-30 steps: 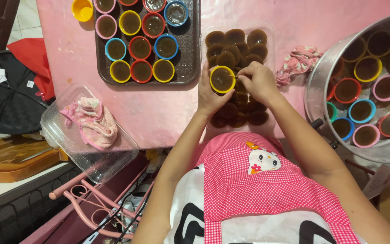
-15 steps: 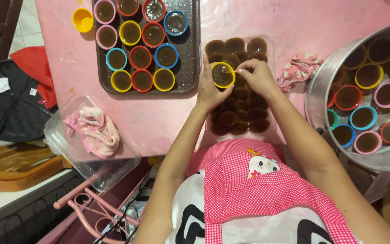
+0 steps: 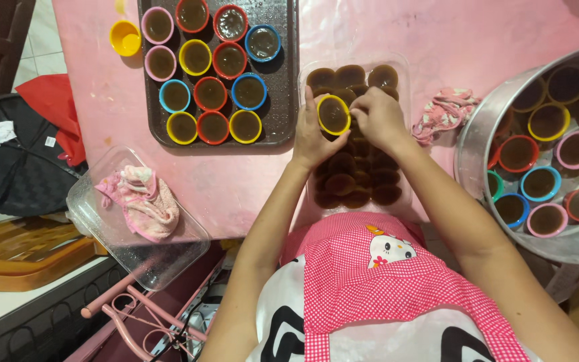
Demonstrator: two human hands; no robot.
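Both hands sit a little higher in the frame than half a second ago, with the yellow cup [image 3: 334, 114] tipped more toward the camera. The left hand [image 3: 311, 137] cradles that cup from below and the right hand [image 3: 378, 117] pinches its rim at upper centre, over a clear container [image 3: 405, 74] of unmoulded brown cakes [image 3: 356, 181].

On the dark tray [image 3: 283, 80] at the upper left stand eleven filled cups: three red, three yellow, three blue, two pink. One empty yellow cup [image 3: 125, 37] stands on the pink table [image 3: 222, 181] beside the tray. A metal steamer pan [image 3: 477, 141] at the right edge holds at least ten filled cups. Two pink cloths show: one [image 3: 145, 201] in a clear lid at lower left, one [image 3: 447, 110] between container and pan.
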